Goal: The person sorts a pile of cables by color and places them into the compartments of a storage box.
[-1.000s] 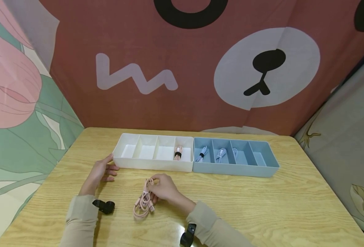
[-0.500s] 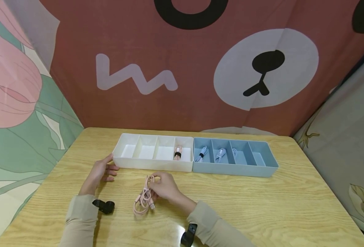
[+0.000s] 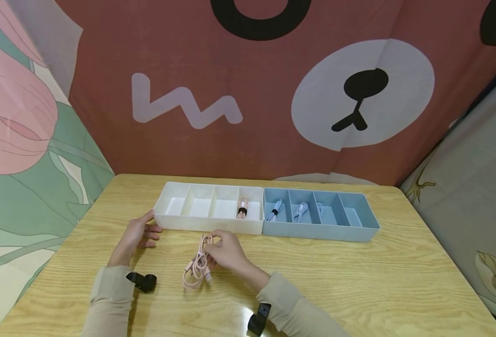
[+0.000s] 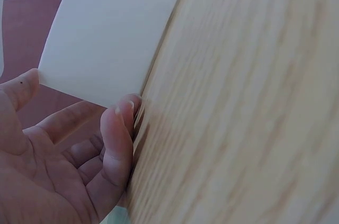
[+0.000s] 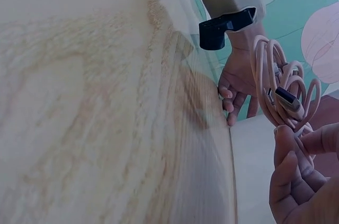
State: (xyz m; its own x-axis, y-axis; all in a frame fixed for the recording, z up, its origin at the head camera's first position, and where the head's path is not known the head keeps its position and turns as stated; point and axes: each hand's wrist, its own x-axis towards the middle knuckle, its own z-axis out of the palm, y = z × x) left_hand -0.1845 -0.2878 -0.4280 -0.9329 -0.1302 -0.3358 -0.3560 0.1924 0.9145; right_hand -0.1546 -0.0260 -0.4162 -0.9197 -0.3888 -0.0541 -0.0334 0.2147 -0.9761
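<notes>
A bundled pink USB cable (image 3: 196, 267) is pinched between the thumb and fingers of my right hand (image 3: 228, 252), in front of the white divided box (image 3: 207, 225). Its loops and metal plug (image 5: 288, 99) show in the right wrist view, raised off the table. My left hand (image 3: 135, 236) is at the white box's left front corner, thumb at the upper edge and fingertips low against its end. In the left wrist view those fingers (image 4: 114, 147) are loosely bent beside the box wall (image 4: 116, 33). Another pink cable (image 3: 242, 209) with a black tie lies in the white box's rightmost compartment.
A blue divided box (image 3: 321, 230) abuts the white box on the right. Several blue cables (image 3: 301, 211) lie in its compartments, one partly hidden by a divider. Both boxes stand towards the back of the wooden table (image 3: 378, 285), before a printed cloth (image 3: 189, 150).
My right hand has moved slightly away from me, towards the white box, carrying the pink USB cable. My left hand and both boxes have stayed in place.
</notes>
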